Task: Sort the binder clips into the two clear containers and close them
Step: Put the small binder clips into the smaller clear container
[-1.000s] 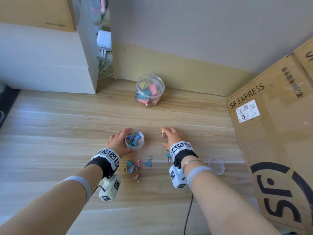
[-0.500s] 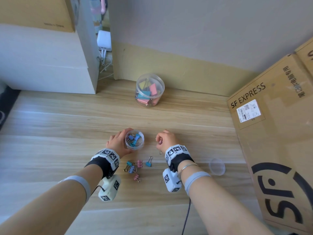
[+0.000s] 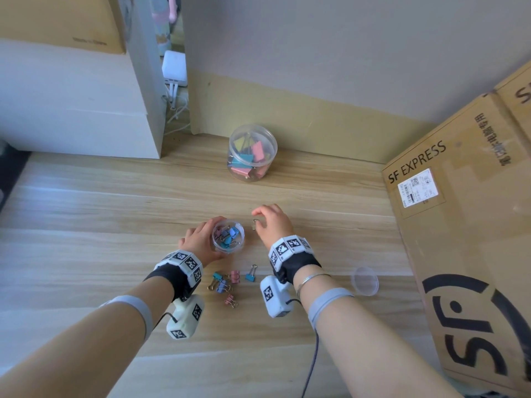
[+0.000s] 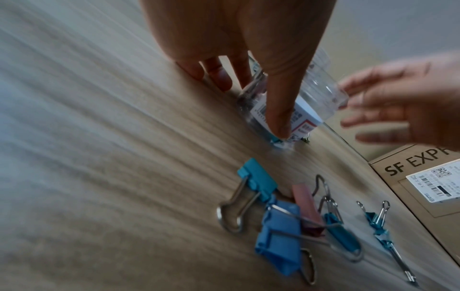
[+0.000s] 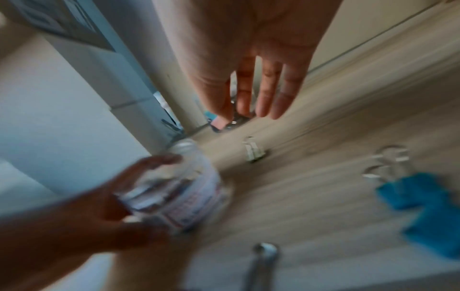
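Observation:
My left hand (image 3: 198,242) grips the small clear container (image 3: 228,237), which stands open on the wooden floor with several small clips inside. In the left wrist view the thumb (image 4: 278,110) presses on the container's labelled wall (image 4: 321,92). My right hand (image 3: 271,222) hovers just right of the container, its fingers (image 5: 248,88) straight and holding nothing. A small pale clip (image 3: 254,224) lies on the wood below the fingertips, apart from them (image 5: 254,152). Several loose clips (image 3: 221,282), blue and pink, lie near my wrists. The large clear container (image 3: 253,152) of big clips stands at the back.
A small clear lid (image 3: 365,280) lies to the right of my right wrist. A big cardboard box (image 3: 465,225) fills the right side. A white cabinet (image 3: 77,110) and the wall close off the back left.
My right hand swung left toward the small container with its fingers curled, and now the fingers are straight above a small clip on the wood. The left hand has kept its grip.

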Demonstrator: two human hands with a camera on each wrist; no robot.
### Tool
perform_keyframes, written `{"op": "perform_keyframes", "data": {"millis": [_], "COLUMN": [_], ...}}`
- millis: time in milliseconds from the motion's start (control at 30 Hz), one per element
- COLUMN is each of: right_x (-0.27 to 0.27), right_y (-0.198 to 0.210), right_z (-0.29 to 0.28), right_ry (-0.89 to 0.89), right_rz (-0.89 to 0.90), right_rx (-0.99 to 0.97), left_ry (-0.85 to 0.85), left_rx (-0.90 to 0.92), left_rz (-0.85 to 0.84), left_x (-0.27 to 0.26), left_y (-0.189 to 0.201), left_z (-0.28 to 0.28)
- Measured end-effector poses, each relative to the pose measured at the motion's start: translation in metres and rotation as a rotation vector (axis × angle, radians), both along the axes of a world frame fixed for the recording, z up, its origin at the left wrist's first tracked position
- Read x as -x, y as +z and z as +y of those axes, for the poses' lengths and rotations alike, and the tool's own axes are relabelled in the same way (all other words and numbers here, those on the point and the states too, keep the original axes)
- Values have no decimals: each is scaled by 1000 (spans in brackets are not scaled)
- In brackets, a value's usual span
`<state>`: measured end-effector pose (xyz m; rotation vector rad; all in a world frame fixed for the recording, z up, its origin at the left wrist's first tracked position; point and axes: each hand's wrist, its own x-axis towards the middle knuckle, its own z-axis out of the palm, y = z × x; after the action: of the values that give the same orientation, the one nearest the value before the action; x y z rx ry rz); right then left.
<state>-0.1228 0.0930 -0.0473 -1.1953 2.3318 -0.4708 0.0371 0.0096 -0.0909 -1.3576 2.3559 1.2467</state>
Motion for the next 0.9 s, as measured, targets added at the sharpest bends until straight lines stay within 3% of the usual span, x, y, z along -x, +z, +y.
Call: {"op": "perform_keyframes", "data": {"millis": [100,167,333,500,600,733,800,900], "right_x": [15,14,-3,-8,-6,-3,-6,-5], "right_y": [-14,-20,-30,-24,-21,-6,8,17], "right_z": [14,21,20,8,11,11,7,8], "right_ry": [78,125,73,245,142,-73,-62,22], "right_rz": [22,-4,23,48,-5,-41,-106,-143], "right_rx": [-327,-390,-278,-291,-245,23,114,28], "left_ry": [2,1,-1,1,2,2,-10,-42], "left_rx": [1,7,-3,7,7,15,17,1], "left_rz": [14,16,16,12,14,14,0,-22], "left_x": [-1,-2,-1,-2,-1,-1,0,2], "left_y": [0,0,0,0,0,1,3,7], "left_z": [0,1,0,1,1,2,3,8]}}
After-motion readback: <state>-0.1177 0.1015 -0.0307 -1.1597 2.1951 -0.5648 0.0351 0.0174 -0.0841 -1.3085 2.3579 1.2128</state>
